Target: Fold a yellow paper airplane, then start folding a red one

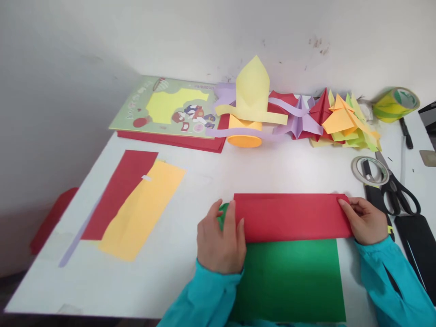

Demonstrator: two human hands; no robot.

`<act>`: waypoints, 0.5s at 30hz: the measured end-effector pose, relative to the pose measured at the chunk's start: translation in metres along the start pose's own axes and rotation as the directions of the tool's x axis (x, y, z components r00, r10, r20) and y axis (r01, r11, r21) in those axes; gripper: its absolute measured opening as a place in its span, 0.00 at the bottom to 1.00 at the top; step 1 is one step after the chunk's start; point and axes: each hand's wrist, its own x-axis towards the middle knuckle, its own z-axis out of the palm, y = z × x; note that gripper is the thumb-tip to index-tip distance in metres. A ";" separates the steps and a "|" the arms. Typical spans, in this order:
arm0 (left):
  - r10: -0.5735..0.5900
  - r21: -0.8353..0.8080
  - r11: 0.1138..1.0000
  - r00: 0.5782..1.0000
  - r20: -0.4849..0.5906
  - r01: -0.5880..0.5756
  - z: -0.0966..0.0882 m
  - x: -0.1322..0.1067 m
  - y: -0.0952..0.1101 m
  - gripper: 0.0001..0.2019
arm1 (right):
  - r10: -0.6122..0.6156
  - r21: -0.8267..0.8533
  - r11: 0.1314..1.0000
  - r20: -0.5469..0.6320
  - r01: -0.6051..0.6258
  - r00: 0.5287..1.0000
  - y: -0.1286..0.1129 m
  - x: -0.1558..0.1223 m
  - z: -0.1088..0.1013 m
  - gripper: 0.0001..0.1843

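Note:
A long folded strip of red paper (pixel 293 218) lies level in front of me, over the upper part of a green sheet (pixel 293 281). My right hand (pixel 369 221) grips its right end, with the thumb on top and the other fingers curled behind. At the left end, my left hand (pixel 221 240) holds the edge, thumb and forefinger against the red paper. Between the left fingers shows a small green patch (pixel 222 215); its full shape is hidden.
Cut red (pixel 117 190) and orange paper (pixel 146 209) pieces lie left. Behind are a printed pad (pixel 136 116), a yellow paper crown (pixel 252 86) and folded paper shapes (pixel 340 116). Scissors (pixel 397 188), a tape roll (pixel 357 170), yellow tape (pixel 391 105) and a black phone-like slab (pixel 415 245) are right.

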 end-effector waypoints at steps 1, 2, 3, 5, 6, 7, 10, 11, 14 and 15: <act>0.045 0.061 0.997 0.998 -0.044 -0.043 -0.002 0.002 0.010 0.24 | -0.010 -0.026 1.000 0.003 0.010 1.000 0.000 0.000 0.001 0.22; 0.127 0.045 0.991 0.991 -0.033 -0.126 -0.002 0.003 0.022 0.24 | -0.021 -0.048 0.999 0.005 0.021 1.000 0.001 0.000 0.001 0.22; 0.224 -0.015 0.975 0.974 0.035 -0.223 -0.002 0.003 0.034 0.22 | -0.030 -0.071 0.997 0.006 0.031 1.000 0.001 0.000 0.002 0.23; 0.281 -0.129 0.955 0.953 0.112 -0.266 0.004 0.002 0.055 0.18 | -0.040 -0.107 0.993 0.002 0.040 0.999 0.002 -0.001 0.002 0.24; 0.252 -0.146 0.962 0.958 0.134 -0.232 0.008 0.001 0.062 0.18 | -0.041 -0.119 0.992 -0.003 0.041 0.999 0.001 -0.002 0.002 0.24; 0.226 -0.156 0.967 0.961 0.159 -0.201 0.013 0.000 0.067 0.19 | -0.042 -0.131 0.991 -0.010 0.041 0.999 0.000 -0.002 0.003 0.24; 0.182 -0.131 0.979 0.960 0.211 -0.157 0.024 -0.006 0.071 0.23 | -0.051 -0.179 0.983 -0.034 0.045 0.998 -0.007 -0.004 0.003 0.23; 0.182 -0.116 0.980 0.957 0.226 -0.159 0.027 -0.007 0.070 0.23 | -0.051 -0.198 0.979 -0.045 0.041 0.998 -0.009 -0.005 0.003 0.23; 0.188 -0.088 0.981 0.948 0.257 -0.170 0.030 -0.011 0.065 0.24 | -0.023 -0.183 0.983 -0.091 0.006 0.996 -0.013 -0.008 0.005 0.24; 0.190 -0.089 0.981 0.948 0.257 -0.172 0.031 -0.011 0.064 0.25 | -0.014 -0.150 0.989 -0.104 -0.001 0.994 -0.013 -0.009 0.005 0.23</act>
